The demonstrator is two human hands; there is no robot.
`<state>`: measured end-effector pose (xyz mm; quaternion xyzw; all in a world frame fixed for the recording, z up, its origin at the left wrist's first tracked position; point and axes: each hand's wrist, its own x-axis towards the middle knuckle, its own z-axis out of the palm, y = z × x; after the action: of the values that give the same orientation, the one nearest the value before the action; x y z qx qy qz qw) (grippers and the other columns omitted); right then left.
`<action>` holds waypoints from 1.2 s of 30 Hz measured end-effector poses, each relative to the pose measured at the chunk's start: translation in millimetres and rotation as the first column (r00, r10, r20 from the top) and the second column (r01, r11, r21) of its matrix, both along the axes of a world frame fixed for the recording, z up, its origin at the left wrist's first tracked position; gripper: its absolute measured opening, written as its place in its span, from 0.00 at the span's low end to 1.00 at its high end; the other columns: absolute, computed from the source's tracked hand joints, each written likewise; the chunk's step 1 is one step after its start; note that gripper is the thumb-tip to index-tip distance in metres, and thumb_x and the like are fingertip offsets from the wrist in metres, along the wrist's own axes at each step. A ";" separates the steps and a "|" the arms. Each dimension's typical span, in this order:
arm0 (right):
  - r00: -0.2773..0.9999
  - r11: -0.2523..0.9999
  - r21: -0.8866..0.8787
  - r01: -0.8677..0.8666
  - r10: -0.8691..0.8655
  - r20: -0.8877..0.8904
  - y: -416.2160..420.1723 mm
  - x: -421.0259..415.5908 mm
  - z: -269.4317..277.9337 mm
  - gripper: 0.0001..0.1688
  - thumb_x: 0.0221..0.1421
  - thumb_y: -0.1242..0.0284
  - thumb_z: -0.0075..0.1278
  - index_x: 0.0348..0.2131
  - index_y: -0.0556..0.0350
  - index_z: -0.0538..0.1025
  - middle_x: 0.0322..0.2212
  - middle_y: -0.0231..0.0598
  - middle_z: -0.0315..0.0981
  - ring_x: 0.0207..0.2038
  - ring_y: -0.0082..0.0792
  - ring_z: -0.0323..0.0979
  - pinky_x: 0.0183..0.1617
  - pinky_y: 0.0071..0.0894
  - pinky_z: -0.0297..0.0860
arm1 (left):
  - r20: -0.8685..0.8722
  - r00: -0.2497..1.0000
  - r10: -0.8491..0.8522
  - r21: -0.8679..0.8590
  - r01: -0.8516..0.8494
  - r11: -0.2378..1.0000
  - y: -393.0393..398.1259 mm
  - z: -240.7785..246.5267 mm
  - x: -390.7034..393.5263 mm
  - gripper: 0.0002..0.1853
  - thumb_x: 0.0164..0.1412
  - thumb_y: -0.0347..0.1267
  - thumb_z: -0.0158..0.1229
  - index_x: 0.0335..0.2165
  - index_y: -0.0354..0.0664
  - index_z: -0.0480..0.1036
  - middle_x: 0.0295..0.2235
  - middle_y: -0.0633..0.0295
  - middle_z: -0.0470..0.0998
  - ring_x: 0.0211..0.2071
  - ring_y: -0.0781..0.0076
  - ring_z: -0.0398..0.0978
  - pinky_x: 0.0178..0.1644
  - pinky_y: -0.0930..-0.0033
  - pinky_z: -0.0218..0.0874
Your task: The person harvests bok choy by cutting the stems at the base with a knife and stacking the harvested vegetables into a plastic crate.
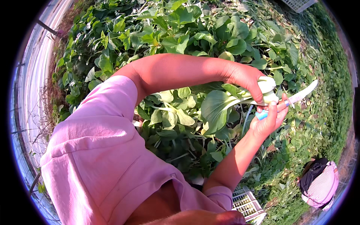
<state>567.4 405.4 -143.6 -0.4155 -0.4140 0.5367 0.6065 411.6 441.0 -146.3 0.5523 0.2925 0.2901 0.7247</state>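
My left hand (250,81) is closed around leafy greens that look like bok choy (215,108). Their pale cut bases (266,84) point right and their broad leaves hang to the left. Just below, my right hand (271,112) holds a knife by its blue handle (261,114). The knife's pale curved blade (304,92) extends up and to the right, beyond the fingers. My right thumb is at the lower stem base, close to my left fingers. More leafy plants (171,114) grow beneath my arms.
A white plastic crate (247,204) stands at the bottom, and part of another (299,3) shows at the top right. Another person in a striped top (320,182) is bent over at the lower right. Pale plastic sheeting (36,76) runs along the left edge.
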 end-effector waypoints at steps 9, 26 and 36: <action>0.952 0.951 -0.310 0.008 0.087 0.294 -13.3 10.0 -79.9 0.22 0.48 0.78 0.40 0.46 0.57 0.60 0.25 0.33 0.64 0.18 0.17 0.60 0.18 0.15 0.59 | -0.933 0.315 0.176 0.331 0.552 0.765 57.5 -42.0 -21.7 0.10 0.36 0.30 0.54 0.22 0.35 0.72 0.20 0.52 0.72 0.25 0.56 0.71 0.28 0.62 0.63; 0.346 0.886 -0.414 -0.210 0.463 0.816 14.9 -67.4 -166.2 0.21 0.48 0.74 0.42 0.45 0.51 0.66 0.32 0.47 0.70 0.34 0.38 0.70 0.38 0.28 0.63 | -0.971 0.006 0.239 0.212 0.477 0.853 32.1 -90.5 -71.3 0.24 0.34 0.33 0.58 0.35 0.35 0.66 0.55 0.52 0.48 0.27 0.59 0.73 0.25 0.61 0.64; 0.699 0.876 -0.432 -0.216 0.447 0.558 31.4 -68.4 -198.8 0.20 0.48 0.71 0.41 0.44 0.50 0.67 0.24 0.39 0.69 0.26 0.27 0.66 0.34 0.23 0.62 | -0.954 0.135 0.266 0.292 0.235 0.927 18.4 -115.6 -129.4 0.21 0.34 0.35 0.55 0.31 0.33 0.69 0.35 0.49 0.70 0.34 0.58 0.71 0.37 0.65 0.64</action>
<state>499.1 436.8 -342.3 -0.5871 -0.5678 0.5250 0.2393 282.3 459.4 -262.0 0.7281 0.6405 -0.0882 0.2275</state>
